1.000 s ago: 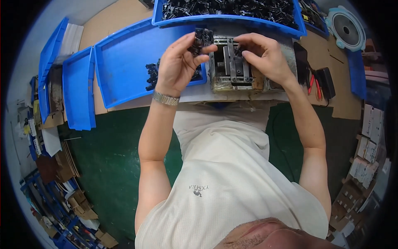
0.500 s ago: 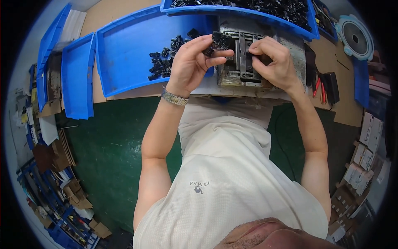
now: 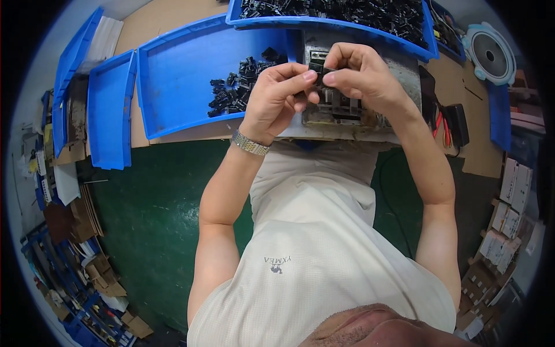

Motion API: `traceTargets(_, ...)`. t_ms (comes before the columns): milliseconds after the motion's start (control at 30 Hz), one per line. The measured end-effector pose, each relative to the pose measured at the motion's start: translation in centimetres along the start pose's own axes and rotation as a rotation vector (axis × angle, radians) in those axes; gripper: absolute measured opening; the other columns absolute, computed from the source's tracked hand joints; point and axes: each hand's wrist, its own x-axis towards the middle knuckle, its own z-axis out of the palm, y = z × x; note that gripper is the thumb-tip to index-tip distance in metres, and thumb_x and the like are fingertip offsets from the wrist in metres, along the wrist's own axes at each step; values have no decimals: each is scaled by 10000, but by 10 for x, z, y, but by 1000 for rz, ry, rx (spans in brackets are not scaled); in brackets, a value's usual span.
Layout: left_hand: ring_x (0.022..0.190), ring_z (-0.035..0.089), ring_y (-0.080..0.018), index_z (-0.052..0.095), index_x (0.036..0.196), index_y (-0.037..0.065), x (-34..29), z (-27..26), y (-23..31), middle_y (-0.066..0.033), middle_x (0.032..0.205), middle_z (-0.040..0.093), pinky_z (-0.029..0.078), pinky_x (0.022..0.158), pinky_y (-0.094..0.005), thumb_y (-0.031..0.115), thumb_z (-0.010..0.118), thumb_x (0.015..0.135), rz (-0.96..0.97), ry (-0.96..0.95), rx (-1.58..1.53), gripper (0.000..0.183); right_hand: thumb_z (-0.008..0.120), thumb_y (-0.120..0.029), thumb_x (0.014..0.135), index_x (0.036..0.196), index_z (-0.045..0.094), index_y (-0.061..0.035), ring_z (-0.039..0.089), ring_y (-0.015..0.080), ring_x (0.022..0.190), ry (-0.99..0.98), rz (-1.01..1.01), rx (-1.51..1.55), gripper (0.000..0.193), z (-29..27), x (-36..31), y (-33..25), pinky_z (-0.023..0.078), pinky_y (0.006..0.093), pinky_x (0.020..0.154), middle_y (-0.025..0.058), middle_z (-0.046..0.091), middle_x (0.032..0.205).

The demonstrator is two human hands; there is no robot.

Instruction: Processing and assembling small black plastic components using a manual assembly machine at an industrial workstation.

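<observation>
Along the left edge of the workbench (image 3: 173,29) lie two narrow blue trays (image 3: 107,110), tilted and apparently bare inside. Next to them, a wide blue tray (image 3: 173,87) holds a small heap of black plastic parts (image 3: 234,92) near its right end.

The left hand (image 3: 274,95), a metal watch (image 3: 250,143) on its wrist, is raised over the front edge of the bench. Its thumb and fingers are pinched closed on a small black part (image 3: 319,68). The right hand (image 3: 361,72) meets it from the other side, fingertips closed on that same part, so both hands hold it between them just above a grey metal fixture (image 3: 347,110) at the front edge.

Behind the hands, along the back edge, a long blue bin (image 3: 329,24) is filled with many more black parts. To the right lie red-handled tools (image 3: 442,124), a black box (image 3: 461,122) and a round white fan (image 3: 490,55) near the right corner.

Judging by the heaps, the work looks far from finished: the small pile may be the handled parts, the full bin the remainder, though which is which cannot be told.
</observation>
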Motion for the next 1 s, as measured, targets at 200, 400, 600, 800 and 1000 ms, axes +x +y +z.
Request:
traceTargets(200, 826, 767, -173, 683, 1021, 4, -5, 3, 0, -157, 1004, 763, 545, 553, -187, 83, 728, 955, 57, 4, 50, 112, 706, -100, 917, 1060, 633, -46, 482, -16, 652, 48, -94, 184, 170, -17, -15, 6, 319, 158, 480, 1, 656, 970)
traceTargets(400, 736, 720, -106, 640, 1191, 47, 3, -8, -8, -72, 918, 731, 499, 529, -198, 33, 820, 855, 105, 73, 302, 381, 714, -100, 922, 1089, 704, -44, 452, -18, 632, 202, -122, -274, 177, -39, -23, 14, 324, 164, 502, -41, 608, 856)
traceTargets(600, 730, 671, -100, 636, 1331, -8, 10, -2, -15, -59, 1007, 683, 537, 603, -206, 40, 779, 891, 186, 76, 397, 465, 733, -75, 898, 1102, 743, -33, 519, 15, 693, 234, -96, -377, 208, -37, -30, 15, 410, 182, 624, -49, 629, 864)
traceTargets(800, 891, 758, -204, 588, 1359, -28, 17, 1, -11, -142, 1124, 699, 599, 656, -210, -12, 687, 941, 83, 44, 127, 430, 747, -42, 827, 1033, 699, 26, 645, 162, 802, 351, -386, -789, 222, -26, -26, 28, 507, 285, 753, 74, 682, 876)
traceTargets(1000, 848, 761, -193, 626, 1320, -21, 25, 6, -18, -61, 960, 650, 607, 630, -220, -3, 717, 934, 143, 115, 198, 397, 737, -19, 793, 950, 675, 17, 695, 290, 805, 367, -584, -1011, 172, -16, -28, 29, 549, 363, 737, 136, 703, 881)
